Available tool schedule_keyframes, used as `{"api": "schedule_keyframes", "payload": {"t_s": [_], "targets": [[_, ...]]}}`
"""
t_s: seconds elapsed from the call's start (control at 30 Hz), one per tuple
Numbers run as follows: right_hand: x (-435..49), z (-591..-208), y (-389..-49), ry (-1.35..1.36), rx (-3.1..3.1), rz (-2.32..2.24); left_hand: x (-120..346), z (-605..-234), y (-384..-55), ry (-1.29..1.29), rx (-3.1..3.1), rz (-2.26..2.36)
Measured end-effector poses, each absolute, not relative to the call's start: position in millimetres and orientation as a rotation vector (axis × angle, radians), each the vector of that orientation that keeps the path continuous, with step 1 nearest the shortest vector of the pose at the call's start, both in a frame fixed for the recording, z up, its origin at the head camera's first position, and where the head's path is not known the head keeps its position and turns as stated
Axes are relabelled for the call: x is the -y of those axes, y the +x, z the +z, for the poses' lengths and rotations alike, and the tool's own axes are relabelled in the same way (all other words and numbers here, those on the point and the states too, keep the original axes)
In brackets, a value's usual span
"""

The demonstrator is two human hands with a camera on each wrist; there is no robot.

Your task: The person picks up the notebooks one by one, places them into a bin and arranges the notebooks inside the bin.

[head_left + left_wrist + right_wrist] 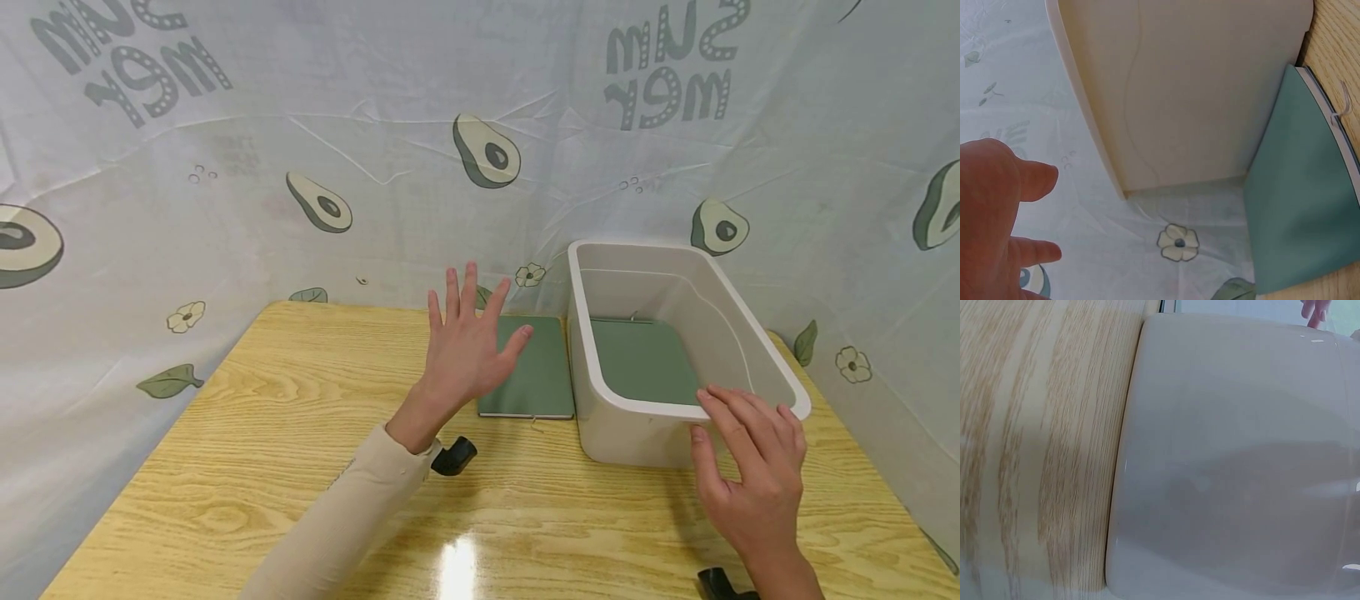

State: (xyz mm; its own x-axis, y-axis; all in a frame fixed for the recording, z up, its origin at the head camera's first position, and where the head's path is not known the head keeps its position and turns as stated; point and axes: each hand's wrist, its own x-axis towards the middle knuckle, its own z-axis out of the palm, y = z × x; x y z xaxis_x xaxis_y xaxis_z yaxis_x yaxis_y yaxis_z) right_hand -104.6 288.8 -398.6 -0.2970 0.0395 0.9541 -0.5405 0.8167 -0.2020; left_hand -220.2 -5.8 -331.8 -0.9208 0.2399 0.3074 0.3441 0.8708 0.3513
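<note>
My left hand [467, 354] is raised with its fingers spread, and holds nothing. Beneath and just right of it, a green notebook [536, 367] lies flat on the table beside the bin, a thin ribbon poking from its near edge. My right hand [757, 467] is at the near right corner of a pale plastic bin [637, 433]. Its fingers reach across the rim and its thumb points up before the front wall. Inside the bin, a second green notebook [641, 358] lies at the bottom. The right wrist view is mostly filled by the bin's front wall [1229, 450].
The wood-grain table [300, 400] extends left and in front of the bin. A pale curtain [390, 175] printed with avocados and flowers hangs behind and at both sides, close to the bin's far end. Black wrist mounts [454, 457] show at both wrists.
</note>
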Motion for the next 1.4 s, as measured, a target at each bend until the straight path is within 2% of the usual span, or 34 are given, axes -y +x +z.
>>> {"api": "schedule_keyframes", "payload": {"t_s": [0.47, 0.93, 1.4], "targets": [[-286.9, -397.9, -103.7, 0.385, 1.778, 0.603, 5.0, -338.5, -221.5, -0.432, 2.819, -0.545], [-286.6, -396.1, -102.8, 0.388, 1.793, 0.596, -9.8, -393.7, -234.5, -0.422, 3.02, -0.572], [-287.0, -395.4, -103.3, 0.382, 1.794, 0.597, -19.0, -429.1, -240.3, -0.404, 3.298, -0.528]]}}
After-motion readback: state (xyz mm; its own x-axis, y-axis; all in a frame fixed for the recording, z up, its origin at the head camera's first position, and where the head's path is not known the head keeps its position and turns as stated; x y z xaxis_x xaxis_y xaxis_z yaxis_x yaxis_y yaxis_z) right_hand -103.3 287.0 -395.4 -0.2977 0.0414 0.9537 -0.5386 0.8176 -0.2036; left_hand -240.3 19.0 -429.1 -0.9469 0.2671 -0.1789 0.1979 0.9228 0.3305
